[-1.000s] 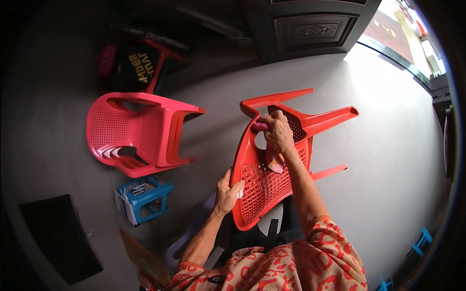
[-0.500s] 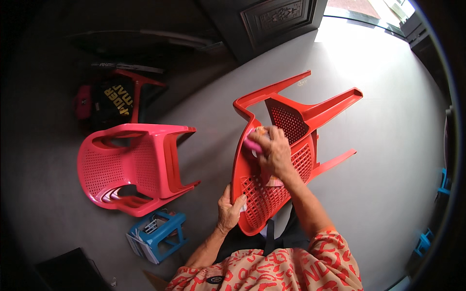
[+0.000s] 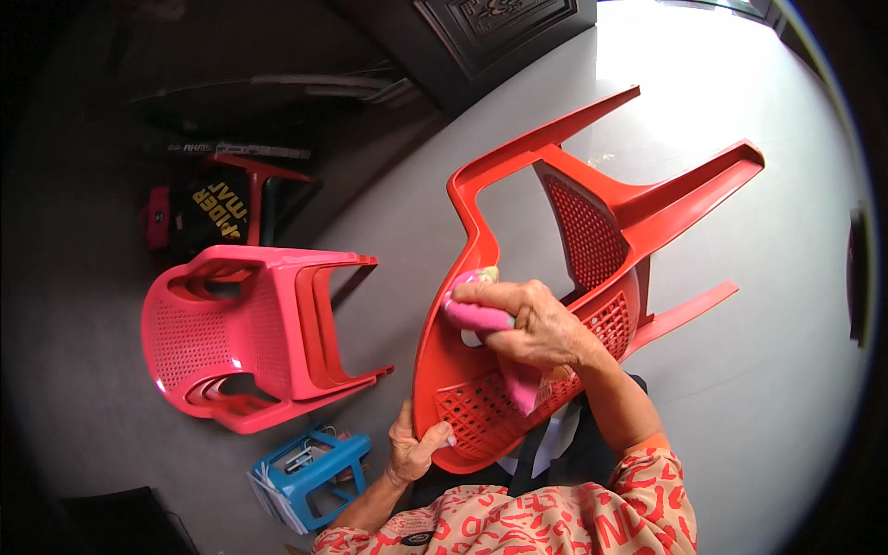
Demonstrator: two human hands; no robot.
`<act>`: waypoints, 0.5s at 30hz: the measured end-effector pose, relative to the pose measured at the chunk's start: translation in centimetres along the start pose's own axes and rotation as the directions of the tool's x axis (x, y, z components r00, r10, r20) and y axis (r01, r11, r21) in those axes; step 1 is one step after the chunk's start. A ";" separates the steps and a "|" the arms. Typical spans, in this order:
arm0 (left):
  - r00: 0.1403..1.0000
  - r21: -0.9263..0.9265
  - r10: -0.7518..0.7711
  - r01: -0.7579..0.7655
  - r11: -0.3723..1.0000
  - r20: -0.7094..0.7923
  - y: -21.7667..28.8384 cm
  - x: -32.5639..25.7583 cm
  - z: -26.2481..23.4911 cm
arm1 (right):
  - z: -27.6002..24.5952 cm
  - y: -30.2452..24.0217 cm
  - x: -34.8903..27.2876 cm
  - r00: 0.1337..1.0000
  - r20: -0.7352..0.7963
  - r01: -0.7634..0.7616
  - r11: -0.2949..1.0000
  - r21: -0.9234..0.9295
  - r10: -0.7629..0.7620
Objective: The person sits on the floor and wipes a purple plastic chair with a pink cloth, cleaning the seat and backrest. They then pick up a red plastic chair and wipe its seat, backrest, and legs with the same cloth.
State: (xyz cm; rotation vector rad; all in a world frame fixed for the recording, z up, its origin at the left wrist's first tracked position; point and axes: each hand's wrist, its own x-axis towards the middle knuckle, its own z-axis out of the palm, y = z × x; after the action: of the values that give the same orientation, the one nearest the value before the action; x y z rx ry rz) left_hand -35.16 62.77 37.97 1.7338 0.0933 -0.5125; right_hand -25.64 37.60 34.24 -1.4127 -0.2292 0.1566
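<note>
A red plastic chair [image 3: 437, 370] lies tilted in front of me, its perforated backrest toward my body and its legs pointing to the upper right. My left hand [image 3: 412, 453] grips the rim at the backrest's lower left end, thumb on the inner face beside a small white patch. My right hand [image 3: 541, 324] is closed around a bunched pink cloth [image 3: 476, 313] and presses it against the solid red band by the backrest's left edge. A loose end of the cloth hangs below the palm over the lattice. The fingertips under the cloth are hidden.
Stacked pink and red armchairs [image 3: 242, 338] lie on their side at left. Close below them is a blue plastic stool [image 3: 319, 474] with papers and small items. Farther back, a black bag [image 3: 215, 211] rests against another red chair. A dark carved door [image 3: 499, 37] stands at the top.
The red chair appears larger and its legs reach farther right. My right hand with the cloth is slightly lower in view. My left hand keeps its grip on the rim.
</note>
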 end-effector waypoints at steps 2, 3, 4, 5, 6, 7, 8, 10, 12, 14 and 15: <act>1.000 -0.003 -0.015 0.015 1.000 -0.003 -1.3 -0.2 -0.4 | 1.2 0.3 -0.6 0.983 -0.040 0.172 0.971 -0.165 -0.181; 1.000 -0.090 -0.013 0.014 0.996 0.015 -2.0 -0.3 -0.5 | 1.7 0.7 -1.1 0.984 -0.040 0.166 0.969 -0.184 -0.176; 0.999 -0.177 -0.009 0.015 0.984 0.034 -2.7 -0.4 -0.4 | 2.3 1.2 -1.6 0.985 -0.039 0.159 0.966 -0.203 -0.170; 0.999 -0.259 0.001 0.013 0.966 0.054 -2.9 -0.4 -0.3 | 2.7 1.3 -1.9 0.987 -0.034 0.144 0.957 -0.254 -0.157; 0.999 -0.279 0.013 0.000 0.960 0.044 -3.3 -0.4 -0.2 | 3.2 1.5 -2.2 0.989 -0.030 0.128 0.944 -0.303 -0.144; 0.999 -0.298 0.024 -0.013 0.955 0.033 -4.1 -0.3 0.0 | 3.7 1.7 -2.5 0.991 -0.027 0.111 0.930 -0.351 -0.129; 0.999 -0.320 0.027 -0.016 0.947 0.030 -4.3 -0.3 0.1 | 4.1 1.6 -2.7 0.990 -0.048 0.104 0.922 -0.373 -0.131; 0.997 -0.274 -0.001 0.021 0.961 0.075 -3.9 -0.1 -0.3 | 5.0 1.6 -3.2 0.987 -0.088 0.086 0.906 -0.415 -0.134; 0.990 -0.290 0.032 0.010 0.957 0.137 -2.7 0.6 0.0 | 5.7 1.5 -3.8 0.981 -0.119 0.089 0.900 -0.426 -0.153; 0.978 -0.356 0.068 0.007 0.935 0.199 -3.0 1.4 0.7 | 6.4 2.2 -4.7 0.979 -0.130 0.084 0.893 -0.443 -0.156; 0.973 -0.385 0.055 0.036 0.922 0.223 -3.1 1.7 0.8 | 7.1 2.7 -5.3 0.981 -0.126 0.077 0.892 -0.445 -0.148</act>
State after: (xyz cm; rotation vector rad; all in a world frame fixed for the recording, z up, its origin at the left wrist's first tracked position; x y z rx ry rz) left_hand -34.87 62.42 34.36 1.2776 0.0185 -0.6388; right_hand -32.43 43.50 32.24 -1.8484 -0.2235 -0.1126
